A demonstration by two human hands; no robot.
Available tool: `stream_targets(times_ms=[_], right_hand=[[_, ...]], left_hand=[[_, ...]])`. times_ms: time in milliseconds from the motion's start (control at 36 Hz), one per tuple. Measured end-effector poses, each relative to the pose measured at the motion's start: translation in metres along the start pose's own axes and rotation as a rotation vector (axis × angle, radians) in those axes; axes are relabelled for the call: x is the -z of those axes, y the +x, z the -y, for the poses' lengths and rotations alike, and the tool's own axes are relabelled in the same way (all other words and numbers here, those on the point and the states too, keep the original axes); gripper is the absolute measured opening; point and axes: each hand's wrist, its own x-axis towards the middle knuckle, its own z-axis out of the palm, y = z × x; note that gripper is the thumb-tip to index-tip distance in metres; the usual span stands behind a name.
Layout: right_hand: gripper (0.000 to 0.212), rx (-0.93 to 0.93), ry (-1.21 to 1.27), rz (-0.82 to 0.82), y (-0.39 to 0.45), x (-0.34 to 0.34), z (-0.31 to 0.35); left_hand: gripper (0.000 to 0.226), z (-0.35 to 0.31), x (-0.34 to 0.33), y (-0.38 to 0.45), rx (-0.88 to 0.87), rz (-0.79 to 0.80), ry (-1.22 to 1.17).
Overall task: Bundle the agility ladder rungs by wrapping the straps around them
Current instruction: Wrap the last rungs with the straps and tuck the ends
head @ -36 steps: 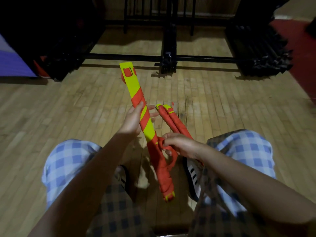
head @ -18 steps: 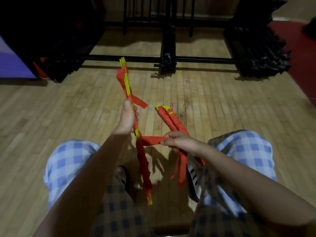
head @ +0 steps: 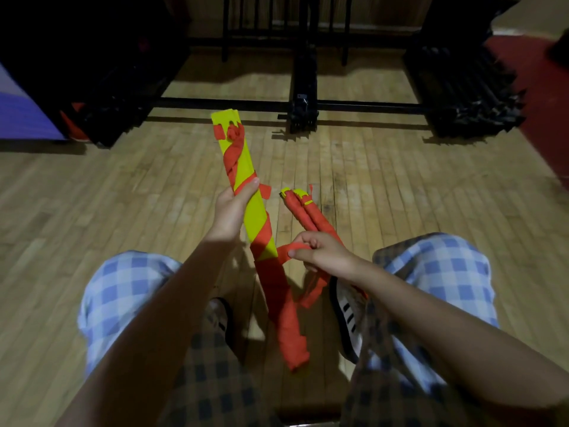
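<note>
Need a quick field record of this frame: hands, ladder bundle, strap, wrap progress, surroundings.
left hand: left hand grips the yellow flat rung stack at its middle, held tilted above the floor
right hand: right hand pinches the loose orange fabric strap beside the stack
wrap progress: lower part covered in orange; upper part shows only spiral turns, yellow still exposed
other bundle: second orange-wrapped bundle lies on the wooden plank floor behind the right hand
surroundings: black metal rack base farther back
</note>
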Motion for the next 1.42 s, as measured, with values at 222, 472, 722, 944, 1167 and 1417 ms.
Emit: stream_targets(times_ms=[222,472,722,944,1167,1417], right_hand=[[0.008,-0.024,0.2,0.065,-0.006,-0.002,0.006],[0.006,-0.077,0.315,0.055,0.0,0.0,0.002],[0.013,-0.129,0.355,0.1,0.004,0.001,0.001],[0.011,-0.134,0.389,0.119,0.003,0.003,0.005],[0.024,-0.141,0.54,0.172,-0.005,0.001,0.01],[0.019,-0.156,0.622,0.079,-0.001,0.0,0.017]], left_hand=[[0.026,0.002,-0.008,-0.002,0.082,0.024,-0.24],[0.029,0.001,-0.012,0.004,0.125,0.101,-0.409],[0.043,-0.001,-0.014,0.007,0.082,-0.029,-0.173],[0.034,0.003,-0.007,0.007,0.006,0.072,0.125],[0.013,0.0,-0.009,0.005,-0.028,0.038,0.01],[0.036,-0.01,-0.017,-0.003,0.326,0.162,-0.505]])
